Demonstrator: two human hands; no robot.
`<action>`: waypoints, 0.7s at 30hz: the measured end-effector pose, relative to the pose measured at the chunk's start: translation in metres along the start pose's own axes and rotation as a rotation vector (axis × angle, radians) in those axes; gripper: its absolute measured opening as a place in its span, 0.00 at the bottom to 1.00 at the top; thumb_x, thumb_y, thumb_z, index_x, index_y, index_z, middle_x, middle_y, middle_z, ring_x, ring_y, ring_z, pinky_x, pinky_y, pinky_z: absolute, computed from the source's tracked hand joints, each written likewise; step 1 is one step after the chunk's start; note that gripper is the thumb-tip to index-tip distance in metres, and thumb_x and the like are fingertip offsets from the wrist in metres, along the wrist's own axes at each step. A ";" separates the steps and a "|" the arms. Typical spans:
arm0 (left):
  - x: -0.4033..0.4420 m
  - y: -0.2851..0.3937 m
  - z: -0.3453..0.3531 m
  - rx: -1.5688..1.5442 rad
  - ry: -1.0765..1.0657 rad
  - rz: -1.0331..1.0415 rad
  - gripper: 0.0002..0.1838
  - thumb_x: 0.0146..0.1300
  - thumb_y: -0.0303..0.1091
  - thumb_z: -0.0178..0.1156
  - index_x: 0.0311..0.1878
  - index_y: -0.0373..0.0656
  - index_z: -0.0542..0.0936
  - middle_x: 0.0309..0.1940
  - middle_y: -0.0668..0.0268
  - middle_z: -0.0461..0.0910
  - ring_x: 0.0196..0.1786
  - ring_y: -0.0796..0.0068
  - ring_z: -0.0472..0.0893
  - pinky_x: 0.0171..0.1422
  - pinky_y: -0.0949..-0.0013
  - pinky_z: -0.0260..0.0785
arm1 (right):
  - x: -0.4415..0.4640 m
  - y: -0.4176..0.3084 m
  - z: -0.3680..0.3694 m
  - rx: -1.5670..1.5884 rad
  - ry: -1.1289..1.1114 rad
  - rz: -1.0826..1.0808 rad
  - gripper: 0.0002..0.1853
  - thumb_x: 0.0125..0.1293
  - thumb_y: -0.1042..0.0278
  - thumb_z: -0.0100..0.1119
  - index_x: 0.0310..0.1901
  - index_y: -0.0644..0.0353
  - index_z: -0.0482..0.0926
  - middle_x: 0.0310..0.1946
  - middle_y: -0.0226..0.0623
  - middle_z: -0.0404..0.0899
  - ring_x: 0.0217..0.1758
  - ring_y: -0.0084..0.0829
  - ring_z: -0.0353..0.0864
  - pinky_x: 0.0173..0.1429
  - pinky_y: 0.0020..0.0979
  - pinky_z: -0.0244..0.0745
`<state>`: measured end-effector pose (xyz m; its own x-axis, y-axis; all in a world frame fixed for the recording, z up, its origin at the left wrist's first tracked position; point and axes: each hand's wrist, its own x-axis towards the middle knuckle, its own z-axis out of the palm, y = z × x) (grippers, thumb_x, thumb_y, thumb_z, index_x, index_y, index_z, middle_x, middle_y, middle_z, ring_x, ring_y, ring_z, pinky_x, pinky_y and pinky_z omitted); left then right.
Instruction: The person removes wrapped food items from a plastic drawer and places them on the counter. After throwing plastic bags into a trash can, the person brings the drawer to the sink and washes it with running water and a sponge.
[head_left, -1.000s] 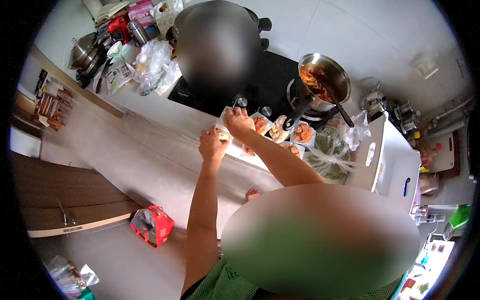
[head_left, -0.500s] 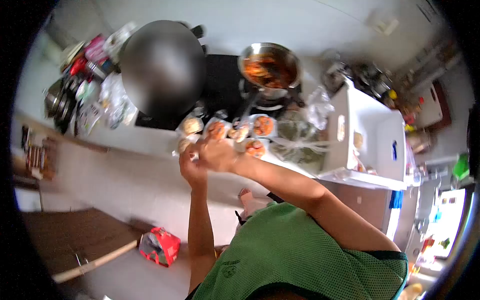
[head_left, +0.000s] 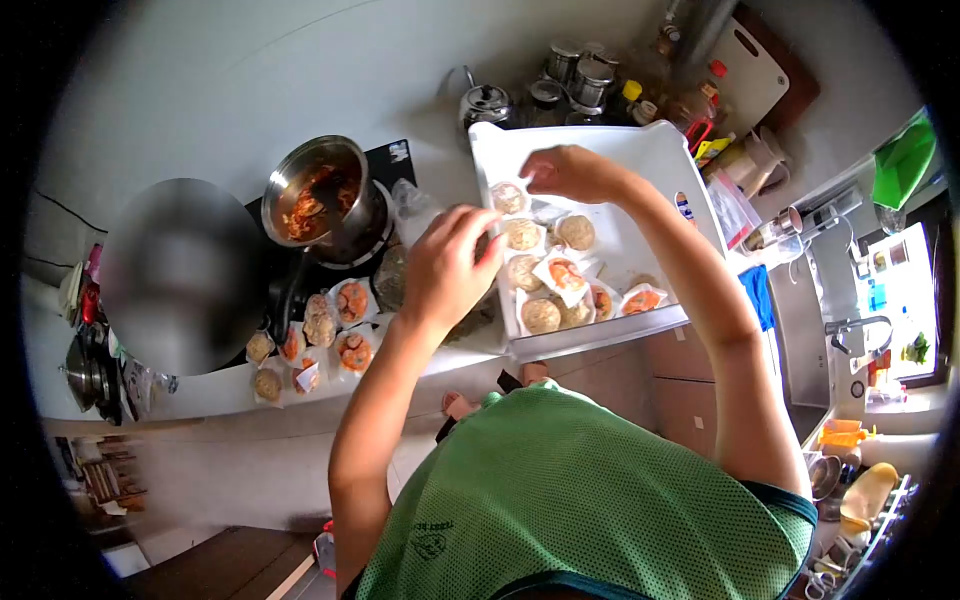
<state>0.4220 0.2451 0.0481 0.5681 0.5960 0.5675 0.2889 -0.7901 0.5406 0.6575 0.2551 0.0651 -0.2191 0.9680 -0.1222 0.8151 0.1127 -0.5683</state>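
My left hand (head_left: 450,265) is over the left edge of a white bin (head_left: 640,325), fingers curved and apart, with nothing visible in it. Inside the bin, near its back left corner, my right hand (head_left: 572,172) hovers with bent fingers close to a round patty (head_left: 509,197); whether its fingertips hold anything is hidden. Several pale patties and orange-topped pieces (head_left: 567,275) on white paper lie in the bin. On the counter left of it are more wrapped pieces, among them an orange-topped one (head_left: 352,301).
A steel pot (head_left: 316,190) of red food with a dark handle sits on the stove. Left of it is a large blurred round shape (head_left: 187,277). A kettle (head_left: 486,104) and jars (head_left: 592,80) stand behind the bin. A sink (head_left: 808,340) lies at the right.
The view has turned right toward the bin. Both hands have left the pieces by the stove; the right hand is now inside the bin and the left at its edge.
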 end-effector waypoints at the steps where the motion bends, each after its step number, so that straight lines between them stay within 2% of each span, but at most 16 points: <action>1: 0.016 0.002 0.018 0.034 -0.093 0.009 0.11 0.53 0.29 0.60 0.41 0.39 0.77 0.36 0.60 0.78 0.37 0.65 0.79 0.39 0.69 0.72 | 0.003 0.038 0.012 -0.115 -0.070 0.060 0.18 0.57 0.60 0.59 0.45 0.61 0.75 0.40 0.42 0.79 0.43 0.37 0.78 0.49 0.35 0.71; 4: 0.050 -0.018 0.087 0.171 -0.417 0.003 0.15 0.54 0.36 0.60 0.42 0.38 0.76 0.40 0.55 0.77 0.40 0.56 0.78 0.46 0.63 0.71 | 0.000 0.120 0.045 -0.322 -0.216 0.169 0.26 0.49 0.52 0.61 0.46 0.60 0.74 0.44 0.45 0.77 0.48 0.43 0.76 0.51 0.40 0.71; 6: 0.062 -0.041 0.130 0.286 -0.514 0.046 0.13 0.54 0.34 0.58 0.41 0.38 0.78 0.41 0.53 0.78 0.42 0.57 0.79 0.46 0.63 0.72 | -0.001 0.156 0.069 -0.331 -0.242 0.307 0.30 0.47 0.51 0.61 0.51 0.60 0.71 0.45 0.48 0.76 0.50 0.45 0.75 0.52 0.42 0.71; 8: 0.073 -0.045 0.159 0.537 -1.018 -0.230 0.11 0.54 0.32 0.56 0.39 0.40 0.80 0.41 0.52 0.79 0.45 0.58 0.79 0.47 0.63 0.72 | 0.001 0.171 0.081 -0.365 -0.344 0.369 0.36 0.47 0.48 0.63 0.58 0.54 0.65 0.51 0.48 0.71 0.53 0.46 0.72 0.54 0.42 0.69; 12: 0.063 -0.070 0.194 0.657 -1.106 -0.313 0.10 0.54 0.31 0.54 0.37 0.42 0.82 0.39 0.53 0.80 0.45 0.61 0.80 0.46 0.64 0.73 | -0.006 0.166 0.085 -0.329 -0.284 0.380 0.37 0.45 0.48 0.64 0.58 0.52 0.65 0.53 0.49 0.67 0.54 0.47 0.72 0.54 0.43 0.70; 15: 0.055 -0.086 0.210 0.644 -1.137 -0.399 0.10 0.54 0.31 0.54 0.37 0.42 0.82 0.37 0.54 0.81 0.43 0.62 0.81 0.44 0.64 0.74 | -0.005 0.162 0.089 -0.411 -0.391 0.302 0.37 0.45 0.49 0.65 0.57 0.56 0.65 0.54 0.52 0.65 0.52 0.47 0.73 0.52 0.43 0.72; 18: 0.052 -0.090 0.215 0.696 -1.038 -0.401 0.10 0.53 0.31 0.54 0.36 0.42 0.82 0.36 0.55 0.81 0.42 0.63 0.81 0.44 0.65 0.74 | -0.009 0.149 0.089 -0.439 -0.376 0.373 0.34 0.46 0.53 0.64 0.54 0.61 0.67 0.54 0.57 0.62 0.50 0.49 0.75 0.49 0.42 0.74; 20: 0.052 -0.090 0.219 0.667 -1.087 -0.568 0.12 0.55 0.31 0.56 0.42 0.45 0.82 0.46 0.62 0.79 0.47 0.63 0.80 0.41 0.58 0.76 | -0.010 0.147 0.096 -0.487 -0.286 0.358 0.28 0.50 0.59 0.61 0.51 0.65 0.68 0.53 0.60 0.62 0.48 0.49 0.76 0.46 0.41 0.76; 21: 0.051 -0.091 0.216 0.668 -1.085 -0.574 0.12 0.55 0.31 0.56 0.42 0.45 0.82 0.46 0.62 0.79 0.47 0.63 0.80 0.41 0.58 0.76 | -0.009 0.148 0.100 -0.489 -0.287 0.351 0.28 0.50 0.59 0.61 0.51 0.65 0.68 0.53 0.60 0.62 0.48 0.49 0.76 0.46 0.41 0.76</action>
<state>0.5914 0.3164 -0.1059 0.4636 0.6919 -0.5535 0.8158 -0.5771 -0.0381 0.7264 0.2407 -0.0987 0.0247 0.8751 -0.4833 0.9986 -0.0444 -0.0293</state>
